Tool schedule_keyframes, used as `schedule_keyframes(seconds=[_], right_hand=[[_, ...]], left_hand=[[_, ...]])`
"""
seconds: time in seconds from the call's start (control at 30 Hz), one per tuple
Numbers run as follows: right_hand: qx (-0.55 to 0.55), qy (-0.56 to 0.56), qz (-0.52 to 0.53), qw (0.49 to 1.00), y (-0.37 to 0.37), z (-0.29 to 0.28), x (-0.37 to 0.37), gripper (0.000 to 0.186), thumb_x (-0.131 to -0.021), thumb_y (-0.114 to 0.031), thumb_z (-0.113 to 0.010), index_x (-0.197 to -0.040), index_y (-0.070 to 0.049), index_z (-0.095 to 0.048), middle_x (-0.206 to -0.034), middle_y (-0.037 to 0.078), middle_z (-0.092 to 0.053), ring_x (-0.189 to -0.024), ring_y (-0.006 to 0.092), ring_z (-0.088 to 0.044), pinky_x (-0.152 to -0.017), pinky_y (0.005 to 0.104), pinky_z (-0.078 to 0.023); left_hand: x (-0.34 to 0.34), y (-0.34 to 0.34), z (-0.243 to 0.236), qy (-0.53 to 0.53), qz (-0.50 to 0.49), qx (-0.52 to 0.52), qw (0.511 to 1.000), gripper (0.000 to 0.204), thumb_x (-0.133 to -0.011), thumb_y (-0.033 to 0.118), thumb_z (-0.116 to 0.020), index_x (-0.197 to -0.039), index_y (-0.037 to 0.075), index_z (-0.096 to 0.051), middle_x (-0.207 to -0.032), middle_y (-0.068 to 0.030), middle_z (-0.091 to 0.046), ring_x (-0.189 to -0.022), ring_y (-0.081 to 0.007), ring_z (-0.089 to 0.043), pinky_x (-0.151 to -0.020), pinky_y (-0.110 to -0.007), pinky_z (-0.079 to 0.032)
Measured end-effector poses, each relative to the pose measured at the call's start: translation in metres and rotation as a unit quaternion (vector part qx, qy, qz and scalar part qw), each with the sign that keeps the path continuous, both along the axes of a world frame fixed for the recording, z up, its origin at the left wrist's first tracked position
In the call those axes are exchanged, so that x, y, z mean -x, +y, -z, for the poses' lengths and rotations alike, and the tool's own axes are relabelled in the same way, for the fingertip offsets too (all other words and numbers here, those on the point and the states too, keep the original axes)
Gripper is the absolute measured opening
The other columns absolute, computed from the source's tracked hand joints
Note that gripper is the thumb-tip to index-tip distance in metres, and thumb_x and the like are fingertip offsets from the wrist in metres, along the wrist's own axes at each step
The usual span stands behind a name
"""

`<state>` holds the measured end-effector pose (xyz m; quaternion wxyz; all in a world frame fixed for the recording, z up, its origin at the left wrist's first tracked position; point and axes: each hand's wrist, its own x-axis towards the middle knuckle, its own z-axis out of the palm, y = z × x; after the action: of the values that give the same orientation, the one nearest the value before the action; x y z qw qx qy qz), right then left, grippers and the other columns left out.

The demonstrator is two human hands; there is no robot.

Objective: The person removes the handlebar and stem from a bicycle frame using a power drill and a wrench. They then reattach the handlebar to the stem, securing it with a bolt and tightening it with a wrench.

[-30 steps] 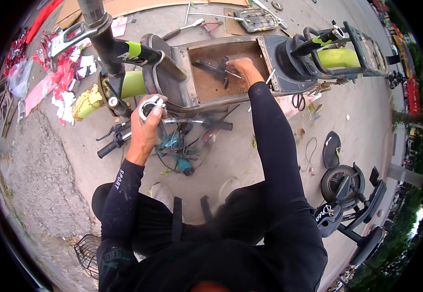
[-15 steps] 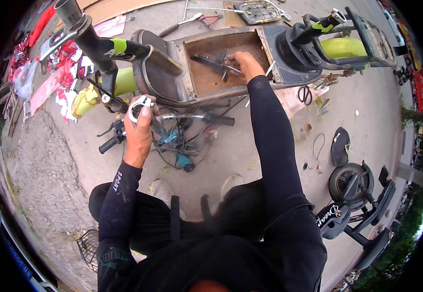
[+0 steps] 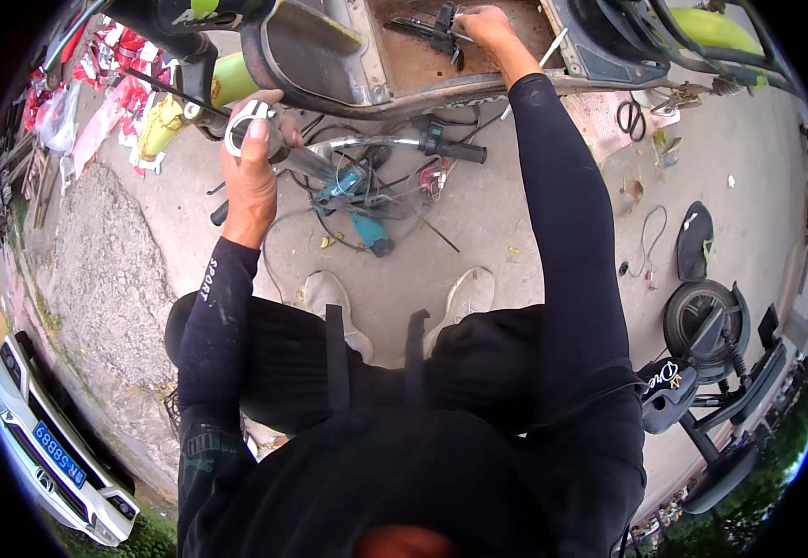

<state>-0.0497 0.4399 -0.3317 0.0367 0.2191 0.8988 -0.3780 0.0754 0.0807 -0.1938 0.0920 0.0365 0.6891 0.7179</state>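
Compared with the earlier frames, the view has tipped nearer and lower: the open scooter deck (image 3: 441, 56) now runs along the far edge of the picture, cropped at the top, whereas earlier the whole vehicle with both green-fendered ends was in view. Left hand (image 3: 253, 163) has risen toward the far left and is closed around a silvery ring-shaped clamp (image 3: 241, 126), thumb laid across it, held just beside the dark front housing (image 3: 315, 51) of the scooter; earlier it held the same part nearer the person's knees. Right hand (image 3: 487, 26) remains inside the brown deck cavity, fingers pinched together on a thin light rod or wire beside a black tool-like part (image 3: 443, 23); what exactly is pinched is too small to tell. By judgement, work inside the cavity continues while the clamp is kept ready in the other hand. On the concrete ground (image 3: 478, 223) between the hands lie a detached handlebar with black grip (image 3: 441, 147), a teal power tool (image 3: 357, 209) and tangled cables. Two pale shoes (image 3: 464, 298) show near the body. At right lie a loose wheel (image 3: 706, 321) and a black frame; at lower left, a white car (image 3: 50, 446).
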Motion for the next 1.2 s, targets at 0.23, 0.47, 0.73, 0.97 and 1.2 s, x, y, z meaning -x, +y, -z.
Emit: schedule_keyframes(seconds=[0.23,0.47,0.73,0.97,1.2], right_hand=[[0.133,0.131,-0.039,0.982,0.02,-0.068,-0.042,0.028,-0.087,-0.021,-0.066,-0.099,0.004,-0.073,-0.087,0.012,-0.073,-0.082,0.0213,-0.07,-0.074,0.0332,-0.054],[0.346,-0.104,-0.373,0.855,-0.061,-0.143,-0.089,0.028,-0.096,-0.025,-0.066,-0.108,0.0,-0.07,-0.091,0.005,-0.072,-0.082,0.0126,-0.067,-0.076,0.0255,-0.053],[-0.126,-0.096,-0.618,0.77,-0.186,-0.003,-0.139,0.037,-0.089,-0.03,-0.068,-0.105,0.003,-0.062,-0.108,0.02,-0.068,-0.11,0.0376,-0.062,-0.093,0.0458,-0.049],[-0.11,0.004,-0.527,0.843,-0.171,0.039,-0.172,0.039,-0.089,-0.033,-0.067,-0.108,0.0,-0.06,-0.108,0.023,-0.066,-0.107,0.0407,-0.062,-0.091,0.0489,-0.05],[-0.056,-0.047,-0.544,0.836,-0.161,0.072,-0.203,0.035,-0.088,-0.031,-0.069,-0.106,-0.002,-0.059,-0.099,0.022,-0.067,-0.1,0.0415,-0.063,-0.085,0.0498,-0.049]], left_hand=[[0.003,-0.03,-0.113,0.073,-0.014,-0.015,0.997,0.077,-0.086,0.067,-0.048,-0.115,-0.004,-0.062,-0.066,-0.0044,-0.045,-0.066,-0.0185,-0.047,-0.069,-0.033,-0.038],[-0.063,-0.131,-0.218,0.113,0.171,-0.072,0.976,0.093,-0.084,0.081,-0.046,-0.127,-0.001,-0.05,-0.061,-0.008,-0.053,-0.047,-0.0194,-0.052,-0.049,-0.035,-0.045],[-0.158,-0.174,-0.263,0.128,0.092,-0.009,0.988,0.089,-0.087,0.079,-0.045,-0.131,0.001,-0.044,-0.064,-0.0088,-0.053,-0.048,-0.0243,-0.05,-0.048,-0.039,-0.039],[-0.181,-0.121,-0.252,0.057,-0.262,0.048,0.962,0.085,-0.085,0.075,-0.052,-0.121,-0.001,-0.051,-0.061,-0.0102,-0.051,-0.044,-0.0218,-0.045,-0.045,-0.037,-0.038],[-0.144,-0.16,-0.231,0.04,0.095,0.015,0.995,0.093,-0.079,0.079,-0.056,-0.12,-0.004,-0.049,-0.057,-0.005,-0.049,-0.046,-0.0157,-0.046,-0.048,-0.03,-0.04]])
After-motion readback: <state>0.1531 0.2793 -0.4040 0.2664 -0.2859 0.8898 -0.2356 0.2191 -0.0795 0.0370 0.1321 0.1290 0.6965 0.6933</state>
